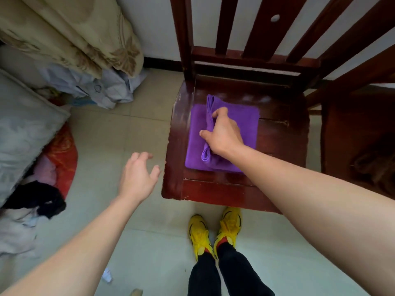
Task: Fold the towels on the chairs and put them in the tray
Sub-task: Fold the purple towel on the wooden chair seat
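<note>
Nearest lens: R forearm [320, 199] and L forearm [74, 253], both reaching fwd from bottom of frame.

Purple towel [245, 122]: on seat of chair [277, 150], centre-left. Folded to a flat square w/ a narrower layered fold lying across it. Cannot tell whether one towel or two stacked.

R hand [223, 133]: on top of towel, fingers and thumb curled round the layered fold, gripping it.

L hand [136, 176]: off seat's left edge, over floor [128, 129]. Fingers spread and relaxed, holding nothing, clear of towel and chair.

Step, as judged: folding at or near done; pick-up for transfer to tray in hand. Tray not in view; placement not yet made.

Next move, as judged: lift w/ R grip kept across all layers, or slide L hand under the flat square for support, to keep fold shut. Then turn to find tray. Risk: lower square left behind on seat if only upper fold pinched.

Surroundings: second chair [363, 135] just beside, to R. Yellow shoes [213, 233] on tiles, close to seat front. Heap of clothes [21, 227] at L. Curtain [74, 35] upper L.
</note>
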Tool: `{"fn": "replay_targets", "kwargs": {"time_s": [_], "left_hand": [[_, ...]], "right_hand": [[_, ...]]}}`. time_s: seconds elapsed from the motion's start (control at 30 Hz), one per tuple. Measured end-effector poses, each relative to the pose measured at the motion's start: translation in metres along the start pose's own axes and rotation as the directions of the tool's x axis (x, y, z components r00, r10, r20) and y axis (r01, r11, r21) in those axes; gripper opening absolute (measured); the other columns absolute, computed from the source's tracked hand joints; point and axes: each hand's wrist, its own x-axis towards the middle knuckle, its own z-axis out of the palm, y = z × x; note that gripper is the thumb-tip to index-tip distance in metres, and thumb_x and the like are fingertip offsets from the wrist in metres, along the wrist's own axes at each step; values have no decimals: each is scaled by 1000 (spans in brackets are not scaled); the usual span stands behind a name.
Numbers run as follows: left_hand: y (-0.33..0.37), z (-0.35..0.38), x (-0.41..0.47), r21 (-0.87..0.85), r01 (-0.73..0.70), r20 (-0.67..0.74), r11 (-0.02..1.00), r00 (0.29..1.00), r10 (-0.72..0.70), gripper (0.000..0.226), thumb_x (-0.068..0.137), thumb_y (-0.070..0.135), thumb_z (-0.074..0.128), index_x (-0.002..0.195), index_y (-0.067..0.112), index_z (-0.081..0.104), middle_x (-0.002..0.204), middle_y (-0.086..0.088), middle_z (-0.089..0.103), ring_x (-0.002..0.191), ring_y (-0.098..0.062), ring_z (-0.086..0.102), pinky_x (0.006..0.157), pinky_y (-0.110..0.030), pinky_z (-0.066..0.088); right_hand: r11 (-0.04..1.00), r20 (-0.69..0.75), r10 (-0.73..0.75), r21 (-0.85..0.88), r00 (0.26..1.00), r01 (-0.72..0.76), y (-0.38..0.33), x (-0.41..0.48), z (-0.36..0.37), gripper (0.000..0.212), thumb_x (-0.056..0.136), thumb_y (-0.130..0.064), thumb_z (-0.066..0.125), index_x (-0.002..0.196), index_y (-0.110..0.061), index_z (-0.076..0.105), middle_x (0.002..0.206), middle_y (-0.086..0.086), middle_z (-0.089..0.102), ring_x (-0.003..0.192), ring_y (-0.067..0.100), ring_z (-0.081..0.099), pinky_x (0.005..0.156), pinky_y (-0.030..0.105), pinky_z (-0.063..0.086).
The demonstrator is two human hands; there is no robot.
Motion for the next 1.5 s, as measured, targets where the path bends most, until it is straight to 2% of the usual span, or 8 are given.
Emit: {"fn": "replay_targets", "kwargs": {"time_s": [0.23, 0.4, 0.5, 0.7, 1.03, 1.23, 1.33, 1.5], "left_hand": [[-9, -2, 6, -69, 37, -48, 997, 998, -41, 33, 88, 21, 60, 120, 10, 60, 120, -13, 54, 112, -34, 54, 92, -42, 46], [56, 7, 16, 54, -343, -233, 938, 909, 346, 32, 82, 12, 63, 113, 7, 64, 127, -14, 55, 120, -33, 49, 95, -44, 46], [103, 26, 31, 180, -590, -116, 787, 782, 612, 53, 82, 24, 67, 131, 10, 55, 148, -18, 40, 140, -32, 33, 109, -43, 34], [102, 30, 82, 392, -532, 317, 751, 844, 432, 145, 48, 83, 66, 152, 21, -12, 159, -5, -22, 147, -25, -17, 120, -46, 2], [108, 29, 87, 416, -528, 364, 740, 843, 397, 155, 40, 86, 67, 150, 21, -20, 156, -5, -29, 146, -26, -21, 120, -50, 5], [105, 25, 63, 443, -498, 294, 745, 866, 404, 138, 52, 84, 64, 153, 23, -8, 159, -13, -17, 148, -30, -12, 120, -46, 7], [102, 23, 43, 384, -566, 108, 729, 812, 573, 84, 70, 57, 73, 140, 20, 47, 149, -20, 34, 138, -37, 32, 105, -45, 35], [135, 29, 53, -276, -242, 67, 930, 961, 269, 22, 88, 10, 58, 106, 9, 71, 80, -5, 67, 74, -22, 61, 77, -29, 49]], "right_hand": [[958, 230, 3, 277, 973, -69, 7, 9, 20, 45, 84, -24, 74, 123, -18, 51, 73, 4, 65, 73, 30, 70, 71, 46, 59], [946, -366, -308, -214, 878, 242, 55, 19, -43, 27, 87, -16, 51, 108, -14, 68, 102, 10, 69, 98, 32, 62, 82, 42, 51], [731, -107, -568, -521, 816, 440, 77, 23, -44, 42, 89, -16, 50, 129, -5, 58, 137, 17, 55, 130, 34, 48, 97, 46, 45], [639, 208, -277, -689, 938, 342, 108, 44, -52, 67, 102, -50, 25, 156, -17, 5, 164, 3, 1, 151, 17, -2, 118, 48, 14], [447, 366, -533, -643, 763, 621, 164, -43, -22, 66, 100, -46, 32, 153, -9, 20, 161, 10, 15, 150, 24, 11, 112, 54, 27], [762, 251, -380, -461, 891, 455, 163, -62, -40, 64, 100, -55, 29, 150, -14, 32, 160, 2, 24, 147, 20, 22, 111, 43, 34], [991, -70, -81, -113, 994, 73, 132, -45, -47, 45, 95, -44, 55, 130, -16, 55, 126, 3, 63, 113, 22, 60, 93, 36, 47], [917, 18, 369, 156, 929, -367, 110, -24, -26, 52, 69, -59, 77, 103, -22, 61, 96, -1, 70, 97, 25, 66, 84, 37, 53]]}}
